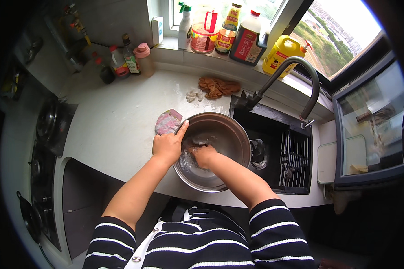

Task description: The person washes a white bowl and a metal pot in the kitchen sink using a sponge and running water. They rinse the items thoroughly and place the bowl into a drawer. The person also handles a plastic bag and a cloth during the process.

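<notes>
A large stainless-steel pot [231, 152] stands at the counter's front, its right side beside the sink. Water with whitish suds lies in its bottom. My left hand [167, 148] grips the pot's left rim, by a dark handle, with one finger stretched along the edge. Down inside the pot is my right hand [205, 154], its fingers curled against the left inner wall. Whatever those fingers may hold is hidden by the hand and the murky water. A pink and grey cloth [169, 121] lies just beyond my left hand.
Right of the pot is a black sink [274, 121] with a rack [294, 159] and a dark faucet [307, 74]. Brown cloths [217, 87] and a white rag [194, 95] lie behind the pot. Bottles [249, 40] line the sill; a stove [45, 179] is at left.
</notes>
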A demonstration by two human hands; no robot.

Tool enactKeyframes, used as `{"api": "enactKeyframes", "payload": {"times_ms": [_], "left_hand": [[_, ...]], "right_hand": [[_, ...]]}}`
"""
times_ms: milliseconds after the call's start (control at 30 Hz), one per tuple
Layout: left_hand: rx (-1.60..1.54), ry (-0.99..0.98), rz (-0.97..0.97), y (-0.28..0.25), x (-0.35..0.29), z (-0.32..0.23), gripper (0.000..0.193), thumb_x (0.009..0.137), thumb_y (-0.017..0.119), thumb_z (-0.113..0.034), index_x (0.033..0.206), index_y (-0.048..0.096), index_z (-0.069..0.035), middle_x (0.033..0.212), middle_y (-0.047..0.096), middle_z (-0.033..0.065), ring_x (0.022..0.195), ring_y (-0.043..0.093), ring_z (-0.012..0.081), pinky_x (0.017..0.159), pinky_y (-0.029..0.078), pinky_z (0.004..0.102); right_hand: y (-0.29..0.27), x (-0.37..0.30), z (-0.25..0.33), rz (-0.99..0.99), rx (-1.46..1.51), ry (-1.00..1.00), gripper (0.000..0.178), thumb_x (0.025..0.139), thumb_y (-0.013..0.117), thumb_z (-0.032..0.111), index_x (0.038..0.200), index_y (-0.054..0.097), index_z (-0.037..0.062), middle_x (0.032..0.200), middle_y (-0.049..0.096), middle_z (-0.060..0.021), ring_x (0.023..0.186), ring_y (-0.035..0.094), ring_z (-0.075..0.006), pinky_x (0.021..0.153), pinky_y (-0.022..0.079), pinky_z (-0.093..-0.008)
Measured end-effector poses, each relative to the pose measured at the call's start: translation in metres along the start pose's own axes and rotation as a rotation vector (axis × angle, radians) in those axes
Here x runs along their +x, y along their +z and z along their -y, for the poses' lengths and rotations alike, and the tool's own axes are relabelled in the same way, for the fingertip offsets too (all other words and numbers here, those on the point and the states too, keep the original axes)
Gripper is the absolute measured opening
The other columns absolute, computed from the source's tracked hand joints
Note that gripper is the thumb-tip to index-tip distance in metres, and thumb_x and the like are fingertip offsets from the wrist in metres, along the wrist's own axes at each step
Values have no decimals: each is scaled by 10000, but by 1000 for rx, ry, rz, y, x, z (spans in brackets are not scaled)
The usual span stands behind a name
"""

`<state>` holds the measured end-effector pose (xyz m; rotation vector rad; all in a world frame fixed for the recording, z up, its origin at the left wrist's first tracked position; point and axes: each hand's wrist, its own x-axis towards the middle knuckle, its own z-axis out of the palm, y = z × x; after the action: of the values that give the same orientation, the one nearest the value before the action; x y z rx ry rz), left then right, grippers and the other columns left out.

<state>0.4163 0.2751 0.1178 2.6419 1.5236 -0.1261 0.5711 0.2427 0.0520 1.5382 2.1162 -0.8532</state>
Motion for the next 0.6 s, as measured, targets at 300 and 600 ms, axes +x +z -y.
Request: {"api": "enactKeyframes", "payload": {"times_ms": [300, 600], "left_hand": [[-24, -97, 56, 0, 0, -8, 785, 758, 486, -87, 1458, 213, -314, 723, 657, 116, 632, 651, 276, 599, 495, 417], [29, -94, 137, -11, 0, -14, 797, 786, 476, -97, 1476, 132, -299, 799, 677, 121, 702, 668, 264, 647, 490, 392]], "right_hand": [[23, -19, -64, 52, -224, 243, 350, 813, 516, 123, 1149, 610, 97, 1216, 576, -118, 1057, 589, -262, 887, 463, -411], [49, -21, -4, 223, 155, -353, 631, 743, 472, 19, 1362, 415, 125, 1410, 390, -157, 1318, 332, -355, 1072, 289, -421]]}}
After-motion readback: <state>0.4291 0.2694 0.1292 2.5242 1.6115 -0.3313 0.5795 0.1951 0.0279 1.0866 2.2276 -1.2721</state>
